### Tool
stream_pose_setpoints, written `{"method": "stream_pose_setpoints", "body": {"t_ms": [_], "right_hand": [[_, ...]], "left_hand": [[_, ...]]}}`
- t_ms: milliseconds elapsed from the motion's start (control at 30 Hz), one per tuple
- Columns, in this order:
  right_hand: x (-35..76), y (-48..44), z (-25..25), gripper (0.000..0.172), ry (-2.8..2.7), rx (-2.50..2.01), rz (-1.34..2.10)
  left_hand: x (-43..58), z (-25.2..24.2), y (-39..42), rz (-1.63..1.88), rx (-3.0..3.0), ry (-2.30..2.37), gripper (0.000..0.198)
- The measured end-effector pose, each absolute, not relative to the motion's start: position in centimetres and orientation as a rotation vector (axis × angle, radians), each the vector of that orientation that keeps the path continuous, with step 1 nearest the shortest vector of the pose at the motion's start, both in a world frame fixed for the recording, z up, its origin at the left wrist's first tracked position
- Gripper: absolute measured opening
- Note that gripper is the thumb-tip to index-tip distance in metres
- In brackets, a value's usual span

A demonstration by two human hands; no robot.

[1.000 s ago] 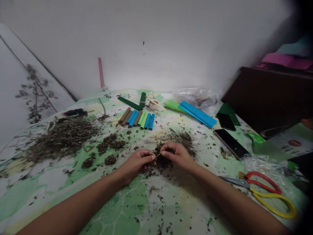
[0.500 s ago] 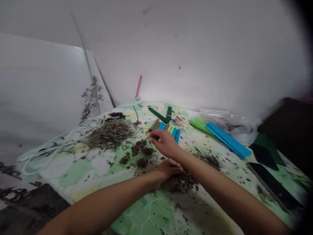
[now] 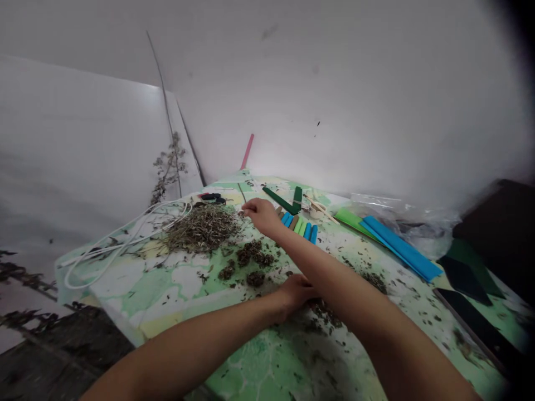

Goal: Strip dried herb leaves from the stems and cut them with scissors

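Now the dried stem heap [image 3: 203,228] has the right hand [image 3: 262,216] just beside it, swung over from the dark crumbs [image 3: 328,318], so the hands are apart; its fingers are drawn together, any hold impossible to tell. Tangled and grey-brown, the heap lies left on the patterned cloth [image 3: 259,365]; the left hand [image 3: 296,295] stays by the crumbs, fingers mostly hidden, grip unclear.

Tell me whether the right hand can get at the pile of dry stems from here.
Probably yes: the right hand hovers just right of the pile of dry stems, with nothing visible blocking between, and the left hand sits nearer the body.
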State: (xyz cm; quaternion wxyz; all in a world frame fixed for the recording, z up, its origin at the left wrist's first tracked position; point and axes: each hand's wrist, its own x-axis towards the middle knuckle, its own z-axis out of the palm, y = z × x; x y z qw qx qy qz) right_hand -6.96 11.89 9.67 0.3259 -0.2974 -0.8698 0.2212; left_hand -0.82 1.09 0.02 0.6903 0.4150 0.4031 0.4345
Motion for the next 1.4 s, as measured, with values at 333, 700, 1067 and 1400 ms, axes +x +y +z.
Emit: {"method": "stream_pose_setpoints", "body": {"t_ms": [333,700,1067,1400], "right_hand": [[14.4,3.0,3.2,0.013,-1.923,-1.086,0.569],[16.4,1.2,-0.2,0.007,-1.938,-1.076,0.67],[16.9,0.8,0.1,0.014,-2.06,-0.96,0.713],[17.1,1.0,-0.1,0.025,-2.042,-0.955,0.676]], "left_hand": [[-1.1,1.0,0.8,1.0,0.74,0.848,0.019],[-1.1,0.3,0.2,0.978,0.917,0.953,0.025],[-1.1,0.5,0.1,0.906,0.851,0.958,0.02],[-0.8,1.3,0.0,0.906,0.832,1.08,0.028]]}}
